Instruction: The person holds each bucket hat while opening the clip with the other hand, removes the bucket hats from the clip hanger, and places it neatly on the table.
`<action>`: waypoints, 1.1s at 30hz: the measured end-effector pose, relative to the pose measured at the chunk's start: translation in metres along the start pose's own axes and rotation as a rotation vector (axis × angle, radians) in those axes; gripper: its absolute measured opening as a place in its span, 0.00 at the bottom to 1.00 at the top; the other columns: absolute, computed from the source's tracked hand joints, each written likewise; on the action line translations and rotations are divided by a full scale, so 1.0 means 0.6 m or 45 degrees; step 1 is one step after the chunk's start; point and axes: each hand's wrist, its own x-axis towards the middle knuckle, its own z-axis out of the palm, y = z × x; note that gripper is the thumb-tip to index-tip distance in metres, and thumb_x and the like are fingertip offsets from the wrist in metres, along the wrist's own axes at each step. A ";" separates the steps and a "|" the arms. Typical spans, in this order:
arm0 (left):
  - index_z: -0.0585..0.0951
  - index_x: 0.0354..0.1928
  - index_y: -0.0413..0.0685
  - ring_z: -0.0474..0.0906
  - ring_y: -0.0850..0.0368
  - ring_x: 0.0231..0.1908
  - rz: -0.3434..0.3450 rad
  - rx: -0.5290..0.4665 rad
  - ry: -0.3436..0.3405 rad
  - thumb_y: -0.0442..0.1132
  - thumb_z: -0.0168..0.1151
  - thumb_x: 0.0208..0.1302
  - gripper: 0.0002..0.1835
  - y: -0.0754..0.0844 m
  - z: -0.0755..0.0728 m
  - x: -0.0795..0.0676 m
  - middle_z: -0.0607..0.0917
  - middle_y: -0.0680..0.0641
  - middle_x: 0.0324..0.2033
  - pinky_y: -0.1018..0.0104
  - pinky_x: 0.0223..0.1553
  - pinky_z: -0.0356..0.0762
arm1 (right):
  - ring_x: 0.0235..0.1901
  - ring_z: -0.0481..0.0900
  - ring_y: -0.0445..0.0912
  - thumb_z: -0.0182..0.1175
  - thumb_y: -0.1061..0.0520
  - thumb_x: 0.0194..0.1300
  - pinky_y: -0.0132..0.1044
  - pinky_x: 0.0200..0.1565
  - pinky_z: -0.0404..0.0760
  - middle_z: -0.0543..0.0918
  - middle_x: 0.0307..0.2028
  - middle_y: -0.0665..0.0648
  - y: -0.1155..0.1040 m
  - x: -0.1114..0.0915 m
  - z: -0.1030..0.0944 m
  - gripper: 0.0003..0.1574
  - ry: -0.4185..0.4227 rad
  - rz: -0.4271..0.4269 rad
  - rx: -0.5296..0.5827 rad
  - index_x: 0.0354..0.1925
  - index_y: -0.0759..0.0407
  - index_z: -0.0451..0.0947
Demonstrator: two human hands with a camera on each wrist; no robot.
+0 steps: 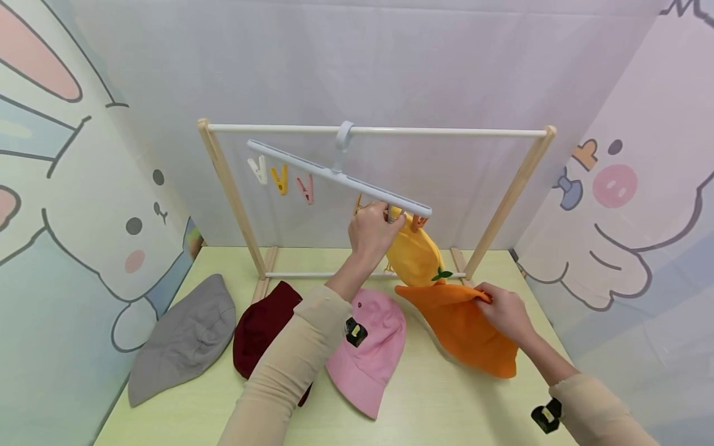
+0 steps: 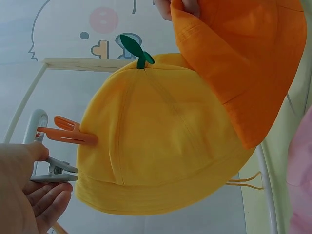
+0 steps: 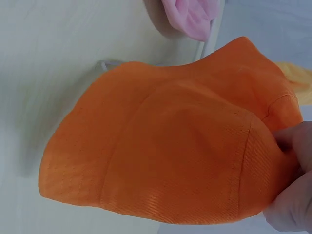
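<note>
My left hand [image 1: 372,234] is just under the lower right part of a pale blue-grey hanger [image 1: 301,162]. In the left wrist view it pinches a grey clothespin [image 2: 57,170], its tips at the edge of a yellow bucket hat [image 2: 146,141]; whether they bite the cloth I cannot tell. An orange clothespin [image 2: 73,134] clips onto that hat, which has a green leaf sprout [image 2: 134,48] on its crown. My right hand [image 1: 509,314] grips an orange hat [image 1: 468,325] by its edge, above the table and in front of the yellow hat.
The hanger hooks over the white bar [image 1: 446,131] of a wooden-legged rack [image 1: 510,201], tilted down to the right. White [image 1: 259,170], yellow [image 1: 280,179] and pink [image 1: 305,189] clothespins hang from it. Grey [image 1: 186,337], dark red [image 1: 262,331] and pink [image 1: 370,353] hats lie on the table.
</note>
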 end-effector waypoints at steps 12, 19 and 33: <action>0.75 0.22 0.51 0.70 0.60 0.18 0.002 -0.018 -0.018 0.54 0.62 0.53 0.16 0.000 0.000 -0.001 0.76 0.56 0.18 0.69 0.18 0.64 | 0.32 0.71 0.49 0.57 0.60 0.61 0.37 0.34 0.70 0.81 0.35 0.60 -0.007 -0.002 0.024 0.10 -0.178 0.290 0.255 0.41 0.62 0.79; 0.76 0.22 0.50 0.71 0.60 0.19 0.005 -0.034 0.006 0.55 0.63 0.53 0.16 0.002 -0.002 -0.001 0.78 0.55 0.19 0.69 0.19 0.65 | 0.32 0.70 0.49 0.57 0.60 0.61 0.36 0.32 0.69 0.80 0.36 0.61 0.003 -0.001 0.042 0.11 -0.194 0.347 0.285 0.42 0.63 0.78; 0.75 0.22 0.52 0.71 0.60 0.19 -0.007 -0.042 0.026 0.55 0.62 0.54 0.16 0.007 0.000 0.002 0.78 0.55 0.18 0.70 0.19 0.65 | 0.33 0.70 0.50 0.56 0.58 0.61 0.36 0.33 0.69 0.79 0.37 0.62 0.032 0.008 0.059 0.14 -0.204 0.443 0.304 0.44 0.64 0.77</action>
